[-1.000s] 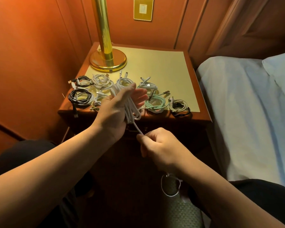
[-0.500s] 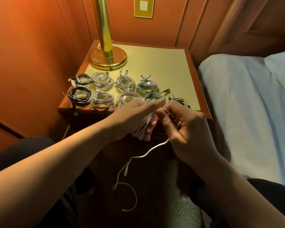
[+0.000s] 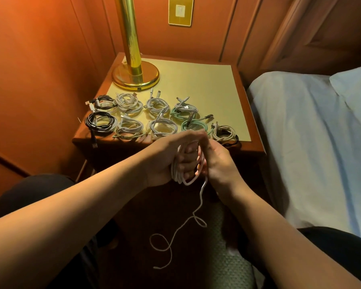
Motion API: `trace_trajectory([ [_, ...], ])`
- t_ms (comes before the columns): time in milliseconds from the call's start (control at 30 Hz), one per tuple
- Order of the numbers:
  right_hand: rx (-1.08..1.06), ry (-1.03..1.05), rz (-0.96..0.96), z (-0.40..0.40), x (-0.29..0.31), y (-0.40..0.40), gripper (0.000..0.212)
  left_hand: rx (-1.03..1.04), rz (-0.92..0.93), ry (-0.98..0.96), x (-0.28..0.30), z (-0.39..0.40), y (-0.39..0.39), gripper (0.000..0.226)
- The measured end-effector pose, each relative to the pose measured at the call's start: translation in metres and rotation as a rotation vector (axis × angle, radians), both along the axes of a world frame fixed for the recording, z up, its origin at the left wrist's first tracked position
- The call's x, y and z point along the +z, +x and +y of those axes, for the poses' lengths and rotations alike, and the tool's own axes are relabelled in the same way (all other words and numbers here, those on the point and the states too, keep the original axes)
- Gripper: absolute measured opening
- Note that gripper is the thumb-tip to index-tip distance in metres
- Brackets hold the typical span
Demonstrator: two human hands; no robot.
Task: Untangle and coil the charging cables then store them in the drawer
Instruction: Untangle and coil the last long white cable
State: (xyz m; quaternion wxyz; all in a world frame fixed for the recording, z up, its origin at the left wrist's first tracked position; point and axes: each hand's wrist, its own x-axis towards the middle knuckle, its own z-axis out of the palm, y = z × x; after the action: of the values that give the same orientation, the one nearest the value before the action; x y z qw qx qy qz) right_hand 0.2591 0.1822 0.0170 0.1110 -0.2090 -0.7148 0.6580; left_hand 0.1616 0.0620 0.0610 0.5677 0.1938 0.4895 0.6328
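The left hand (image 3: 171, 157) sits at the centre of the frame with its fingers curled round a bundle of loops of a white cable (image 3: 178, 174), which wraps over the hand. The right hand (image 3: 217, 161) presses close against it from the right, fingers bent and pinching the same cable where it leaves the bundle; the exact pinch point is hidden between the two hands. The free end of the cable hangs down toward the lower centre, curling into loose loops, and its tip is too small to identify.

Behind the hands, in the middle of the frame, a wooden nightstand (image 3: 252, 147) carries two rows of coiled cables (image 3: 157, 105) near its front edge: mostly white, black ones at the left (image 3: 99, 122), pale green ones (image 3: 193, 126) toward the right. The hands cover part of the front row. The nightstand's front lies in deep shadow, so no drawer can be made out. A brass lamp (image 3: 136, 77) stands at the back left, its top cut off by the upper edge. A bed (image 3: 300, 132) fills the right side, and a wall switch (image 3: 180, 11) is at the top centre.
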Motion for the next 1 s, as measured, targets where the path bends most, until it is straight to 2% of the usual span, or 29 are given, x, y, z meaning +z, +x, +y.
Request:
trace_trajectory([
  [133, -0.004, -0.188, 0.009, -0.007, 0.002, -0.005, 0.052, 0.009, -0.113, 0.033, -0.001, -0.004, -0.002, 0.041],
  [167, -0.012, -0.203, -0.015, -0.009, 0.001, -0.006, 0.05, 0.031, -0.156, 0.066, -0.001, -0.005, -0.001, 0.039],
  [267, -0.028, -0.096, -0.185, -0.019, -0.005, -0.006, 0.058, 0.136, -0.279, 0.18, -0.001, -0.006, -0.004, 0.031],
  [367, 0.055, 0.035, -0.241, -0.028, -0.013, -0.002, 0.054, 0.279, -0.345, 0.235, -0.001, -0.005, -0.009, 0.016],
  [467, 0.151, 0.209, -0.288, -0.03, -0.007, 0.0, 0.058, 0.442, -0.386, 0.201, -0.001, -0.003, -0.011, 0.021],
  [600, 0.272, 0.213, -0.375, -0.034, 0.015, 0.011, 0.056, 0.652, -0.452, 0.177, 0.002, 0.0, -0.023, 0.026],
  [667, 0.288, 0.296, -0.307, -0.037, 0.027, 0.021, 0.054, 0.726, -0.374, 0.139, 0.002, -0.001, -0.031, 0.028],
  [733, 0.261, 0.376, -0.161, -0.038, 0.037, 0.03, 0.051, 0.703, -0.222, 0.107, 0.002, -0.004, -0.038, 0.03],
  [833, 0.171, 0.392, 0.042, -0.037, 0.045, 0.034, 0.042, 0.517, 0.087, 0.082, 0.0, -0.01, -0.043, 0.026],
  [933, 0.096, 0.441, 0.161, -0.03, 0.046, 0.033, 0.037, 0.287, 0.472, 0.017, -0.001, -0.012, -0.039, 0.03],
  [1000, 0.049, 0.539, 0.204, -0.022, 0.044, 0.031, 0.034, 0.132, 0.57, -0.039, -0.002, -0.011, -0.033, 0.035],
])
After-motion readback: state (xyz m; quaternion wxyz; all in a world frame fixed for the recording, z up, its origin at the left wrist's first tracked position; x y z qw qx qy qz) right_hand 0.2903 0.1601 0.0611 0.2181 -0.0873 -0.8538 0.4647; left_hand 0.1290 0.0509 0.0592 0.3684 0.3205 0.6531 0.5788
